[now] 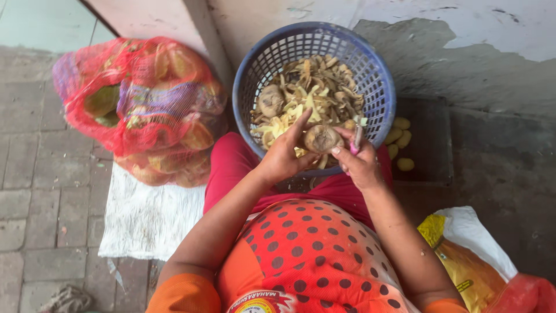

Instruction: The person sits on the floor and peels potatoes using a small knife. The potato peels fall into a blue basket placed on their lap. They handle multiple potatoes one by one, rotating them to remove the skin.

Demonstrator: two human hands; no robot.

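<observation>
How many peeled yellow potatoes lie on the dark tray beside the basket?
4: three clustered by the basket's right rim at, and one apart, lower. The basket may hide others.

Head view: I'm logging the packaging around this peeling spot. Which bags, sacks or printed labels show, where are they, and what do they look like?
Red mesh sack: on the ground at upper left, beside the blue basket; bulging, with yellowish contents showing through.
Yellow bag: lower right, by the right arm; crumpled, yellow with a white upper part and dark print.
Red plastic bag: bottom right corner, partly cut off.
Printed patch: on the dotted garment, bottom centre; partly visible.
</observation>
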